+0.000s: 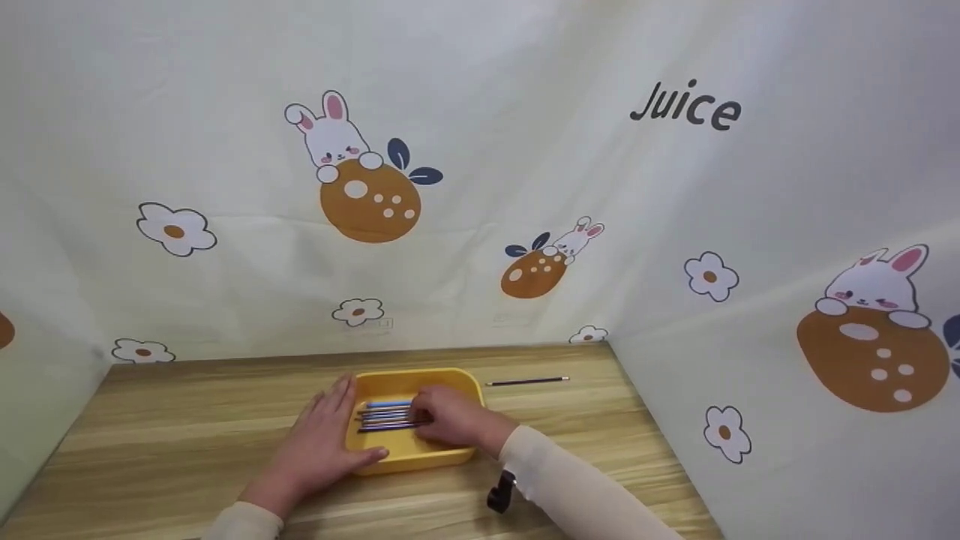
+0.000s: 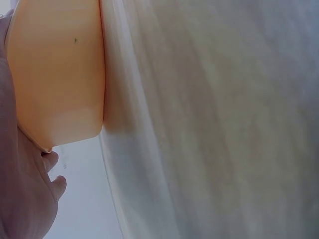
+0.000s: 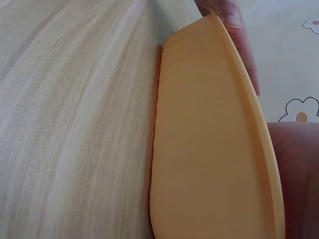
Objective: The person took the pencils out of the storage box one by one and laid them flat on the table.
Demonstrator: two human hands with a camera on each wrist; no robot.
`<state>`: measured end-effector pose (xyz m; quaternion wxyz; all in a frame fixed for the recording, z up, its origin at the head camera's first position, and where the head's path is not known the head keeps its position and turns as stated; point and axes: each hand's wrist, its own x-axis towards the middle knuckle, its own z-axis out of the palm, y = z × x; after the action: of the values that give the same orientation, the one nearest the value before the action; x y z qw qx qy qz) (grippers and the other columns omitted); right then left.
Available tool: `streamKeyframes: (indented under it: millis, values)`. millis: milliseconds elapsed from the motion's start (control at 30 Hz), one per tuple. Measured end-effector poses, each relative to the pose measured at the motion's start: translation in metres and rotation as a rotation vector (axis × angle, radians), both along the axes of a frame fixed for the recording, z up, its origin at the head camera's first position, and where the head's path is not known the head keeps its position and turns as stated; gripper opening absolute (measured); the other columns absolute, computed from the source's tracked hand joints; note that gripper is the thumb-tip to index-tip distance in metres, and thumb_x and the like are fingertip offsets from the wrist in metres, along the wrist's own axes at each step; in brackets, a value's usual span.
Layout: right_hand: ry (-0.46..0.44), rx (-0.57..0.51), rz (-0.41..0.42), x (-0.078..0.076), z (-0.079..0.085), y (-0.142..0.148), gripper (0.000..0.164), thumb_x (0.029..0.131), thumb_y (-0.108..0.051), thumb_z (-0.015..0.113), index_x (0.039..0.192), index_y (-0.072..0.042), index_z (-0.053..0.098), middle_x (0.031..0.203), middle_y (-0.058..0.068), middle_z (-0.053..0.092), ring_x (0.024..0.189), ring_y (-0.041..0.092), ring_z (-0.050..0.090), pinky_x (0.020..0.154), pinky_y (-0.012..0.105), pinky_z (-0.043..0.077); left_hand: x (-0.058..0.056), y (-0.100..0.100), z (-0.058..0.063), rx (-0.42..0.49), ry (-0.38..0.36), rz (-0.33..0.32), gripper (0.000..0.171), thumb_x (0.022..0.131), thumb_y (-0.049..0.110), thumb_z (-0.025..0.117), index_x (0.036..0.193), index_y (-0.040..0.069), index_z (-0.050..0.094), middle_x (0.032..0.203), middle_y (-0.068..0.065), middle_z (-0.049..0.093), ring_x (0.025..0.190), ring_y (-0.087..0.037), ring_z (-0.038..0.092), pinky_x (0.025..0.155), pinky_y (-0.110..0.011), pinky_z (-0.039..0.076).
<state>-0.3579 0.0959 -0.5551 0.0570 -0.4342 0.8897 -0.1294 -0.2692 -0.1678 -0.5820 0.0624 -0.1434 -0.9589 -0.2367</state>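
A yellow plastic basket with rounded corners stands on the wooden table. Several pencils, blue, brown and dark, lie side by side in it. My left hand rests against the basket's left side, its fingers stretched along the edge and its thumb over the near rim. In the left wrist view the hand lies along the rim. My right hand reaches inside, fingers curled at the right ends of the pencils, pinching a dark one. Its fingertips are partly hidden, and the basket wall blocks the pencils in the right wrist view.
One dark pencil with a pale end lies outside the basket, to its right at the back. Light cloth printed with rabbits, oranges and flowers closes off the table's back and sides. A black strap hangs from the right sleeve.
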Motion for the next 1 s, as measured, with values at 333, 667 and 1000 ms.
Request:
streamKeyframes:
  millis: [333,667,1000]
  values:
    - [0.026,-0.016,0.043,-0.0041,-0.0058,-0.0015,0.008,0.098,-0.011,0.084,0.105,-0.012,0.083,0.093,-0.006,0.073,0.085,0.004,0.057,0.079,0.018,0.049,0.0004,0.0011,0.0019,0.000,0.011,-0.009,0.132,0.089,0.081,0.073,0.172,-0.007,0.022,0.179,-0.028,0.024,0.165,-0.047,0.024,0.133,-0.067,0.018]
    - [-0.026,-0.043,0.051,-0.0066,-0.0098,-0.0008,0.010,0.098,-0.006,0.083,0.107,-0.010,0.084,0.096,-0.005,0.077,0.085,0.002,0.059,0.078,0.012,0.047,0.0012,0.0008,0.0029,0.010,0.027,-0.014,0.131,0.089,0.079,0.075,0.171,-0.008,0.024,0.177,-0.030,0.028,0.163,-0.049,0.028,0.132,-0.067,0.021]
    - [-0.058,-0.048,0.021,-0.0050,-0.0098,-0.0023,0.007,0.099,-0.007,0.082,0.104,-0.013,0.083,0.091,-0.009,0.075,0.081,0.001,0.059,0.075,0.015,0.051,0.0006,0.0013,0.0009,0.015,-0.008,-0.002,0.131,0.089,0.080,0.074,0.173,-0.006,0.021,0.179,-0.028,0.024,0.165,-0.048,0.024,0.133,-0.066,0.018]
